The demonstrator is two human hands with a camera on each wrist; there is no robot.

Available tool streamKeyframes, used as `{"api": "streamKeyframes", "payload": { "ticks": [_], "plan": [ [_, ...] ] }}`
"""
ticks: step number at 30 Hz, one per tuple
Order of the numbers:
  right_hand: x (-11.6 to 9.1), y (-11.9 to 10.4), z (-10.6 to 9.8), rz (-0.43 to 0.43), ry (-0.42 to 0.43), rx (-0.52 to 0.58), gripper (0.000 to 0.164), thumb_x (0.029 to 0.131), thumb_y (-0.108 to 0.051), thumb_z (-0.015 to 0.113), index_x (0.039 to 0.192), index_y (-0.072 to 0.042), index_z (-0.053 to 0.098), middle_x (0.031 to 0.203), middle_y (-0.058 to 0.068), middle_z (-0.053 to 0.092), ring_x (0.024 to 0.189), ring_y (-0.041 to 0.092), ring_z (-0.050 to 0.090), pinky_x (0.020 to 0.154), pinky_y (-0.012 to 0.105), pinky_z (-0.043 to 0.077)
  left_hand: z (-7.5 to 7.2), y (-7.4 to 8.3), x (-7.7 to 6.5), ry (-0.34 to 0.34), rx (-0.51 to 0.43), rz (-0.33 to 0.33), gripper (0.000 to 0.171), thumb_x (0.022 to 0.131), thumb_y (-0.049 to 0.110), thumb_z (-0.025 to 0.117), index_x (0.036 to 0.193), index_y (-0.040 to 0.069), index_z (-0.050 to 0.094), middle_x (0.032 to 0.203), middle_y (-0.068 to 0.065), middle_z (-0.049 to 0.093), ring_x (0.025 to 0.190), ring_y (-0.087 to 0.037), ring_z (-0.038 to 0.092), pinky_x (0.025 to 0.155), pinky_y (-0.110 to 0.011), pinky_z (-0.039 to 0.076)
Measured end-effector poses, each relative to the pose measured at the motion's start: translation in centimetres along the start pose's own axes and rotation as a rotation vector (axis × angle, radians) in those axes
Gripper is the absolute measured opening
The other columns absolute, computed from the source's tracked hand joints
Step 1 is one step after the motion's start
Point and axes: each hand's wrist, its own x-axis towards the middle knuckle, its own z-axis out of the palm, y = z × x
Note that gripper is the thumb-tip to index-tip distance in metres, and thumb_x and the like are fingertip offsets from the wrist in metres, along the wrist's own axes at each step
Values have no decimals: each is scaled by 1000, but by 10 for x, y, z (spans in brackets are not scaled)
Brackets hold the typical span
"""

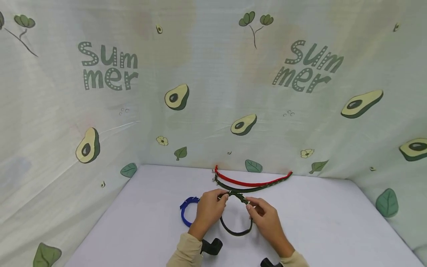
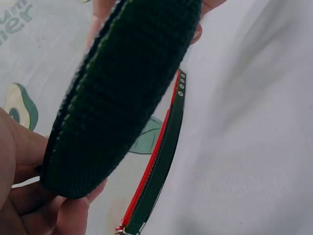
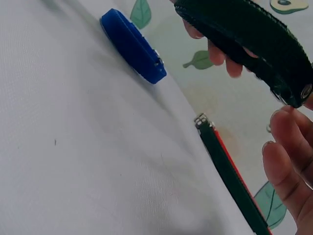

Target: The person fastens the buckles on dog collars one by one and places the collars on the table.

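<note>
A dark green buckle collar (image 1: 236,234), bent round into a loop, is held up between both hands over the white table. My left hand (image 1: 211,208) pinches its upper left part with thumb and fingers. At the upper right, by the overlapping strap ends, my right hand (image 1: 267,219) pinches the band between thumb and fingertips. The woven outer face of the collar (image 2: 122,98) fills much of the left wrist view. A metal eyelet shows near the end of the band (image 3: 249,44) in the right wrist view, close to the right fingertips.
A blue collar (image 1: 183,214), closed in a ring, stands left of the left hand. Toward the back, a red collar (image 1: 238,183) and another green collar (image 1: 248,190) lie stretched out side by side. Behind them hangs a printed cloth (image 1: 207,148) along the table's (image 1: 140,226) far edge.
</note>
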Motion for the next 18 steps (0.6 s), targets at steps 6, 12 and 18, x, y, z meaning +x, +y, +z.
{"api": "streamKeyframes", "payload": {
  "ticks": [6, 12, 18],
  "plan": [
    [-2, -1, -1, 32, -17, 1, 25, 91, -8, 75, 115, -13, 73, 87, -1, 65, 62, 9, 59, 54, 25, 52, -1, -4, 0, 0, -18, -13, 15, 95, 19, 70, 105, 12, 78, 77, 8, 70, 62, 0, 58, 53, -23, 47],
    [1, 0, -1, 78, -42, -24, 24, 92, -12, 74, 116, -9, 72, 85, -1, 68, 61, 10, 60, 53, 25, 49, -3, -8, 0, 19, -84, -64, 14, 94, 16, 70, 104, 9, 77, 76, 7, 68, 59, 0, 59, 53, -22, 49],
    [4, 0, 0, 209, -67, 8, 21, 93, -13, 73, 113, -12, 72, 88, 4, 68, 51, 17, 58, 49, 27, 47, -4, -12, 5, -14, -99, -68, 14, 94, 17, 71, 104, 9, 76, 79, 7, 68, 60, 0, 59, 54, -21, 50]
  ]
}}
